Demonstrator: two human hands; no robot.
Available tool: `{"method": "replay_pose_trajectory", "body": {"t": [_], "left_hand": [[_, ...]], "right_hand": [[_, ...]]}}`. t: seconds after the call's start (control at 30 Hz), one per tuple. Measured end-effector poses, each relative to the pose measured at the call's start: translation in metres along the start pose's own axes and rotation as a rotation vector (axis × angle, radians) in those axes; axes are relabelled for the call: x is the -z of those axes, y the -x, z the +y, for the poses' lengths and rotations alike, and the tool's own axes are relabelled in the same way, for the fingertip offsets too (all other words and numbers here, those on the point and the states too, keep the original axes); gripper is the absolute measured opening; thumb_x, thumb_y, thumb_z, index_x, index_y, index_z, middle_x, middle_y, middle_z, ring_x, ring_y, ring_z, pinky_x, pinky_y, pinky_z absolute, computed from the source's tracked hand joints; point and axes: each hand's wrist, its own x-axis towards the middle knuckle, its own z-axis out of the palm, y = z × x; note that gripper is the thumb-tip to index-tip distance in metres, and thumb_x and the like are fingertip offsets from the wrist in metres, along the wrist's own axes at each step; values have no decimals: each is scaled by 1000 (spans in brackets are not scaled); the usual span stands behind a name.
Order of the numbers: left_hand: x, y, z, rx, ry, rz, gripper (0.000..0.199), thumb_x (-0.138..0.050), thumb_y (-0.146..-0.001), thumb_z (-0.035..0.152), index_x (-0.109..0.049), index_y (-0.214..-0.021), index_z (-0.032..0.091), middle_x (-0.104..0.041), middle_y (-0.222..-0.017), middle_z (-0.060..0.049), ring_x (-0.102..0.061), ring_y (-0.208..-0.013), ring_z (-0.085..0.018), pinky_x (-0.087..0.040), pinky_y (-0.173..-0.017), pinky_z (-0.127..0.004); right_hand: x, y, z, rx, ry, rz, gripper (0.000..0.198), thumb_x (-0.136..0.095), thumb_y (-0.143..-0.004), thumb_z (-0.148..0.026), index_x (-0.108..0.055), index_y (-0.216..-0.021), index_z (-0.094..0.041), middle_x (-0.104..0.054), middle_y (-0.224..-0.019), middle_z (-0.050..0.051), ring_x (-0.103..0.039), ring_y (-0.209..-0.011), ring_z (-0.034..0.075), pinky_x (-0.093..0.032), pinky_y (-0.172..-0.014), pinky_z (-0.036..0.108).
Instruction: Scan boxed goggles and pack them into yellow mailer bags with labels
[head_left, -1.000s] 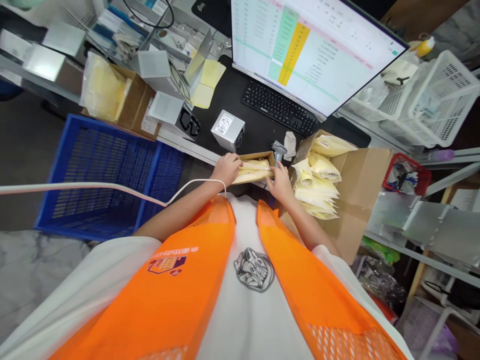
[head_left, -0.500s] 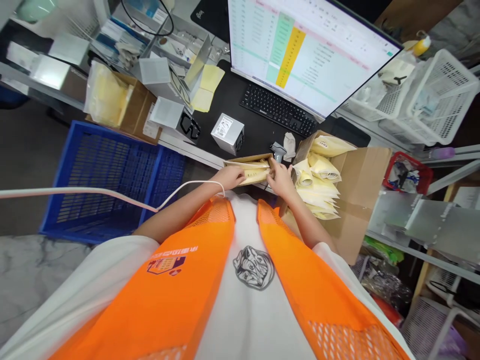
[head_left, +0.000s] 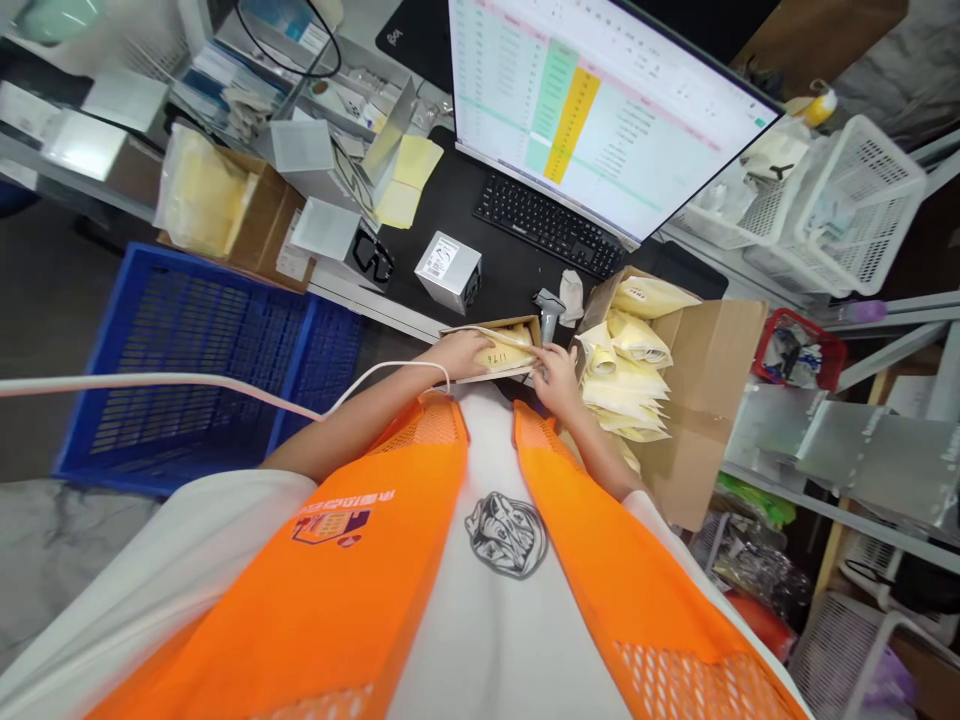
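Close to my waist, at the desk's front edge, is a small open cardboard box [head_left: 535,328] with yellow padded envelopes inside. The front yellow envelope [head_left: 501,357] faces me and bears handwritten digits. My left hand [head_left: 459,353] is closed over the box's left end, its fingertips by the envelope. At the right end, my right hand [head_left: 555,378] has bent fingers, with the index finger and thumb on the envelope's right edge. Just beyond that hand lies a grey handheld scanner [head_left: 549,306]. To its right, a larger cardboard box [head_left: 705,400] holds several yellow envelopes.
A monitor [head_left: 600,110] and keyboard [head_left: 551,222] stand behind. A silver-grey box [head_left: 448,270] sits on the black mat. Blue crates [head_left: 187,370] are at left, with a white cable [head_left: 225,387] crossing above them. White baskets [head_left: 862,205] stand at right.
The front envelope's handwritten digits now show more fully. My right hand has shifted slightly down, off the box's right wall to the envelope's edge. My left hand stays at the left end.
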Motion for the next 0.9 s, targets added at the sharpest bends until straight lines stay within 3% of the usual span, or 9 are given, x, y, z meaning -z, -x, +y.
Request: {"method": "replay_pose_trajectory", "body": {"t": [0.17,0.27,0.47,0.6,0.7,0.9], "left_hand": [[4,-6,3,-74,-43,-121,44,-58,-83,25,-78,-121,23,-78,-112,-9,-72,-104,-27,-52,-88,-32],[1,-10,3,-81,-57,-55,45,-50,-85,16,-78,-120,23,-78,-110,-8,-71,-100,-25,-51,-86,-31],[2,-11,-1,4,-107,107,41,-42,-93,19,-82,-97,18,-69,-112,-14,-66,-104,-30,-50,-92,-40],[5,-2,1,-80,-151,5,41,-53,-90,32,-78,-118,14,-63,-123,-17,-59,-120,-35,-46,-105,-45],[9,4,1,-102,-166,-85,63,-64,-83,38,-64,-140,13,-54,-140,-19,-51,-133,-37,-41,-113,-47],[11,5,-3,-110,-214,-158,78,-65,-83,33,-46,-153,6,-35,-164,-22,-34,-150,-37,-31,-123,-46]], "right_hand": [[-5,20,5,54,38,-5,30,-49,-88,-13,-75,-99,-22,-73,-104,11,-52,-135,32,-18,-124,67],[-9,21,4,58,44,7,31,-49,-88,-14,-76,-101,-22,-73,-104,11,-51,-136,32,-24,-122,65],[-9,14,-1,51,95,-1,31,-51,-91,-17,-76,-110,-20,-70,-98,13,-53,-129,34,-28,-118,66],[-6,9,-8,29,147,9,24,-56,-90,-18,-76,-104,-20,-66,-114,16,-49,-132,35,-32,-117,64],[-4,6,-13,63,165,-73,26,-54,-87,-13,-72,-104,-19,-63,-133,16,-37,-146,37,-26,-119,71],[-2,4,-18,46,183,-199,43,-48,-82,-6,-69,-117,-20,-72,-124,13,-30,-154,38,-12,-118,82]]}}
